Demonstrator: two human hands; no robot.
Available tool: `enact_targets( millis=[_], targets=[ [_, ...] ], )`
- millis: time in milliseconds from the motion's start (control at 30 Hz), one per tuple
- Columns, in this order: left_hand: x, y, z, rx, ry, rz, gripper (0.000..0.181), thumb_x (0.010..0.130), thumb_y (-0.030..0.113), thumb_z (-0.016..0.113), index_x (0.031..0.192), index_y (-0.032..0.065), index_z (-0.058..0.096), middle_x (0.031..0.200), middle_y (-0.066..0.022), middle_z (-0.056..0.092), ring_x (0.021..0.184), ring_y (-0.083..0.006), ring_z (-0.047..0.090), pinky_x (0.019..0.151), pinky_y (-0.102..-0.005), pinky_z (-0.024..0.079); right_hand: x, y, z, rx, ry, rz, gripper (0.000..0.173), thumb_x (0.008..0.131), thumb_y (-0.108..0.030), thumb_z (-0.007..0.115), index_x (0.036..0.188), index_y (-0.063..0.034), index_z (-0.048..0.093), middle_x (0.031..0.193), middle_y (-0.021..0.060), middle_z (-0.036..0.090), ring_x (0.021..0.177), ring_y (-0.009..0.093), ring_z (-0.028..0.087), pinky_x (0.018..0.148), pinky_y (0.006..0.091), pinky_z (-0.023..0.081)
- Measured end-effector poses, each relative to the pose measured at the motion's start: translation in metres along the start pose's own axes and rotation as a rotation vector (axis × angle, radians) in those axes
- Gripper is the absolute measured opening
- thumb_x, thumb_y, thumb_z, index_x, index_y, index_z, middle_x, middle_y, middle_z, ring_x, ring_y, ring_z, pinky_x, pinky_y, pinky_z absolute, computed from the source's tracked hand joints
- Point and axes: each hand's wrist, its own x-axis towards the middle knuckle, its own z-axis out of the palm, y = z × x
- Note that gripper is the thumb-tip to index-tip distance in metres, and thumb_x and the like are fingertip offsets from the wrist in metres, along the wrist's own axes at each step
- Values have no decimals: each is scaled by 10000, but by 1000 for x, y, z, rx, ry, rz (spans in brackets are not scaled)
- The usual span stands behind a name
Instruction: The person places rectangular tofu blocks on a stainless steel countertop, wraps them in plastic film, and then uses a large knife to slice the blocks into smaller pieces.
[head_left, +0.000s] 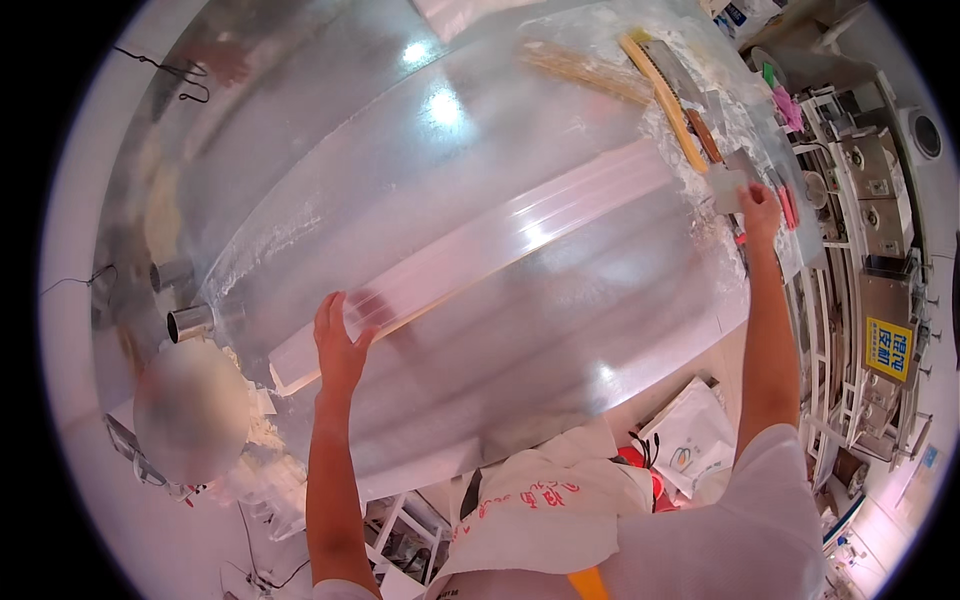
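Note:
A long, pale, flat strip with ridges or folds along it (480, 251) lies diagonally across the shiny table (585, 307). At its lower left end is my left hand (341, 337), fingers apart, over or against the strip; whether it presses on it is unclear. My right hand (759, 206), at the table's right side, pinches a thin, pale, flat scraper-like piece (726, 189). Close by lie a yellow toothed strip (667, 101), a tool with a brown wooden handle (703, 135) and a red-handled tool (786, 207), among white powder.
A wooden stick (585, 69) lies at the far right of the table. At the left stand a metal cylinder (190, 323) and a pile of pale scraps (262, 420). White shelving (829, 300) with metal equipment runs along the right. A white bag (694, 435) is beside the table's near edge.

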Motion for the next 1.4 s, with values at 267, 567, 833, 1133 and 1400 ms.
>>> enact_targets(
  millis=[267,567,833,1133,1400],
  targets=[
    [12,-5,1,60,-142,22,825,831,124,888,1555,53,498,1537,-154,569,1445,-405,486,1219,-525,360,-69,-102,49,140,-111,-385,402,960,-155,773,1336,-50,680,1287,149,706,1199,317,675,1078,420,514],
    [13,-5,-2,81,-84,1,818,747,132,941,1475,97,571,1425,-174,591,1333,-388,524,1147,-546,390,-165,-275,142,-78,-821,-859,784,811,-114,883,1518,-140,544,1458,127,598,1427,360,504,1262,498,351],
    [-7,-4,-53,-116,-319,-186,349,847,154,870,1092,102,627,965,-120,688,996,-361,652,873,-500,497,-158,-317,98,-235,-1087,-795,349,832,-45,801,1163,-80,695,1086,103,680,1114,368,657,975,499,531],
    [61,-74,-34,115,-38,32,122,992,99,618,1096,88,681,987,-160,746,960,-411,706,824,-519,562,-109,-359,209,-176,-961,-1096,254,951,-14,652,1197,-77,673,1043,167,734,985,399,688,853,470,549],
    [40,-71,-14,111,-231,-37,214,993,118,593,1158,93,727,1091,-112,765,1039,-361,706,859,-491,551,-123,-319,208,-250,-966,-1079,303,935,18,667,1222,-65,714,1144,165,747,1054,396,698,895,459,561]
  ],
)
